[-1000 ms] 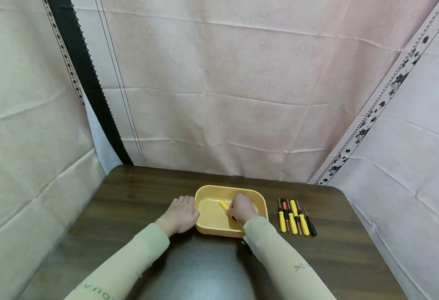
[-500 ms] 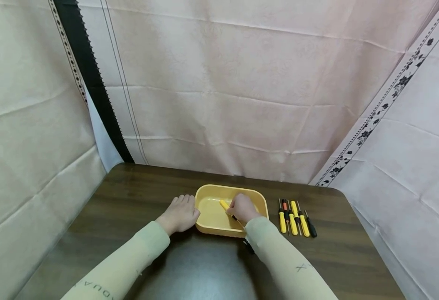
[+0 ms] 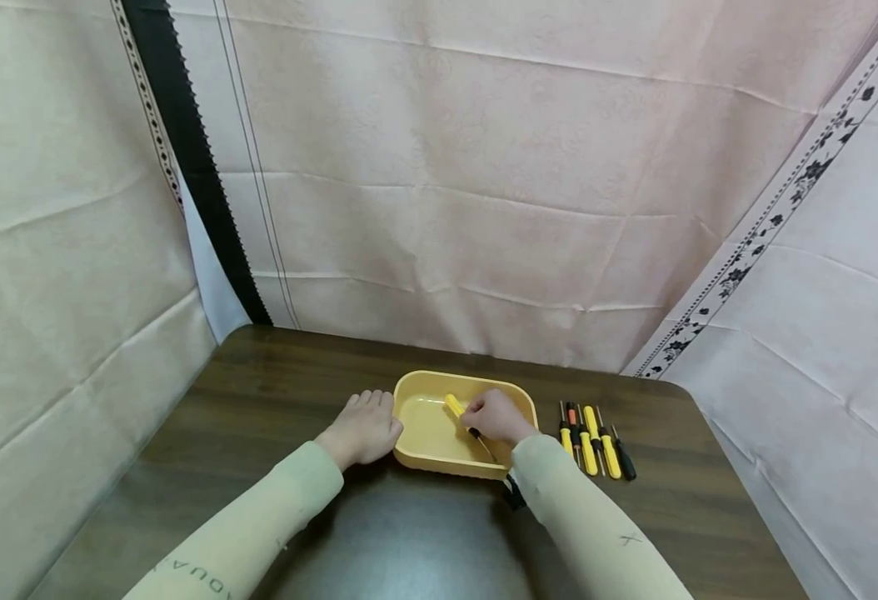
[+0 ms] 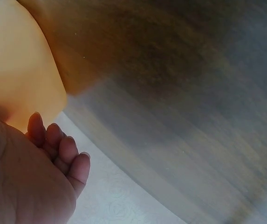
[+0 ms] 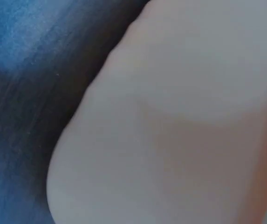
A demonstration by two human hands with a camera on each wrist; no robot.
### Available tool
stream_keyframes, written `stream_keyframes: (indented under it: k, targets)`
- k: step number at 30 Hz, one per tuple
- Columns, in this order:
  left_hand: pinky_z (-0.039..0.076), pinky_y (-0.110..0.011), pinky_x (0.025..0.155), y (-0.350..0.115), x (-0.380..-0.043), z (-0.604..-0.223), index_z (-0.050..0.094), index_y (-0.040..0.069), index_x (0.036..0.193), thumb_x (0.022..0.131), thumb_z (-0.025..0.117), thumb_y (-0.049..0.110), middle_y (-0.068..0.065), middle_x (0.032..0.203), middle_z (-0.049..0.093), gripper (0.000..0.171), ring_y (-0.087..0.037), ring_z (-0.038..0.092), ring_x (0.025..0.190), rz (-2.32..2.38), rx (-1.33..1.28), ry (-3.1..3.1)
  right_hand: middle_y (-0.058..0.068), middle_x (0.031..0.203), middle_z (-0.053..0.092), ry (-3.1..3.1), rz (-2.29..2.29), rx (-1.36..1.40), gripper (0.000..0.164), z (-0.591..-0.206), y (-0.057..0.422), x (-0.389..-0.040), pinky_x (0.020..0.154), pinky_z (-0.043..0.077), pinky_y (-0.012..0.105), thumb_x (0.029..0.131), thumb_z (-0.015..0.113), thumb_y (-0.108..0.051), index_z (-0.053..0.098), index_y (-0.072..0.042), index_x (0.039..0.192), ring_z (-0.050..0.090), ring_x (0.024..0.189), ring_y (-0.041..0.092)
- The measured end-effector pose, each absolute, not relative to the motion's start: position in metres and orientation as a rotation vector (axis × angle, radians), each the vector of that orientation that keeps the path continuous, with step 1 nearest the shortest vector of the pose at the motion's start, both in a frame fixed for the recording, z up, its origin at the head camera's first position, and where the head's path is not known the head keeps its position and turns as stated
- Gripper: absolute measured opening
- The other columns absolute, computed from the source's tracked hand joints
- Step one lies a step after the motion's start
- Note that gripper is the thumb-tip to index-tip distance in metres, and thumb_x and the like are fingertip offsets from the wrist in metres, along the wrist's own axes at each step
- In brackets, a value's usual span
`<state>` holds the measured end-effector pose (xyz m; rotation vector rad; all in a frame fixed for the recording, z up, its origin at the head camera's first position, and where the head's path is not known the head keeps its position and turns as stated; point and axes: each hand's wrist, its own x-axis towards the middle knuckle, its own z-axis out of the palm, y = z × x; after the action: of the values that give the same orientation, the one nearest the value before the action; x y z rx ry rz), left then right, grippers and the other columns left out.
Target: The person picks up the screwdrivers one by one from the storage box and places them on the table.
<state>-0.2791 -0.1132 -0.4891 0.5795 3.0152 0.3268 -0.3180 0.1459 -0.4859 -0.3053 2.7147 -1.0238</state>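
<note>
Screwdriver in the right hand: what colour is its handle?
Yellow; the screwdriver, held by the right hand over the tray, shows best in the head view.

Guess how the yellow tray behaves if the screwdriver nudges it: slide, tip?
Tray looks like thin plastic, probably light, so it would likely slide on the smooth table. Low, wide walls make tipping unlikely. The left hand rests against its side, probably steadying it.

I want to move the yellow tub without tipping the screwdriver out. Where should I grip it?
Grip the yellow tub by its two short ends, coming from left and right: the rim is raised there. The left hand already rests at the left end; the right hand holds the screwdriver inside.
</note>
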Motion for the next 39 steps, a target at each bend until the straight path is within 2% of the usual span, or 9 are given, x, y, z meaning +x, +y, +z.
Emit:
stream_keyframes:
  k: [5, 11, 16, 23, 31, 39]
  targets:
    - [0.031, -0.039, 0.081, -0.112, -0.279, -0.491, 0.047, 0.008, 0.101, 0.097, 0.033, 0.027, -0.004, 0.090, 0.043, 0.024, -0.023, 0.037, 0.085, 0.341, 0.573, 3.001, 0.000, 0.073, 0.062, 2.691, -1.170, -0.253, 0.005, -0.481, 0.149, -0.316, 0.055, 0.043, 0.026, 0.080, 0.071, -0.011, 0.067, -0.008, 0.081, 0.053, 0.060, 0.012]
    - [0.030, -0.039, 0.080, -0.111, -0.279, -0.490, 0.046, 0.009, 0.100, 0.096, 0.031, 0.028, -0.004, 0.088, 0.041, 0.025, -0.023, 0.036, 0.084, 0.336, 0.557, 2.985, 0.007, 0.087, 0.063, 2.492, -1.455, -0.180, 0.013, -0.472, 0.158, -0.313, 0.066, 0.053, 0.032, 0.086, 0.068, -0.009, 0.065, -0.003, 0.096, 0.060, 0.072, 0.017]
    - [0.030, -0.038, 0.079, -0.113, -0.280, -0.491, 0.046, 0.009, 0.098, 0.097, 0.032, 0.028, -0.004, 0.088, 0.041, 0.024, -0.023, 0.036, 0.083, 0.327, 0.538, 2.992, 0.013, 0.101, 0.061, 2.296, -1.630, -0.121, 0.021, -0.466, 0.169, -0.316, 0.076, 0.053, 0.037, 0.088, 0.068, -0.013, 0.061, -0.002, 0.105, 0.061, 0.088, 0.023]
    - [0.031, -0.040, 0.081, -0.112, -0.280, -0.492, 0.047, 0.007, 0.102, 0.097, 0.033, 0.029, -0.004, 0.091, 0.042, 0.026, -0.023, 0.038, 0.085, 0.358, 0.523, 2.972, 0.013, 0.106, 0.060, 2.244, -1.667, -0.069, 0.024, -0.463, 0.176, -0.316, 0.077, 0.051, 0.037, 0.088, 0.068, -0.016, 0.061, -0.003, 0.107, 0.058, 0.090, 0.023]
    - [0.032, -0.039, 0.080, -0.111, -0.279, -0.491, 0.047, 0.007, 0.101, 0.095, 0.033, 0.028, -0.004, 0.089, 0.042, 0.026, -0.023, 0.038, 0.084, 0.371, 0.509, 2.992, 0.014, 0.110, 0.059, 2.257, -1.737, -0.081, 0.027, -0.461, 0.180, -0.317, 0.080, 0.051, 0.035, 0.092, 0.065, -0.021, 0.061, -0.002, 0.111, 0.057, 0.091, 0.022]
    - [0.032, -0.039, 0.081, -0.109, -0.280, -0.490, 0.048, 0.006, 0.103, 0.096, 0.034, 0.029, -0.004, 0.090, 0.043, 0.027, -0.023, 0.038, 0.085, 0.367, 0.522, 2.992, 0.017, 0.116, 0.058, 2.345, -1.743, -0.051, 0.031, -0.445, 0.206, -0.313, 0.083, 0.050, 0.036, 0.094, 0.064, -0.025, 0.059, -0.002, 0.114, 0.058, 0.097, 0.025]
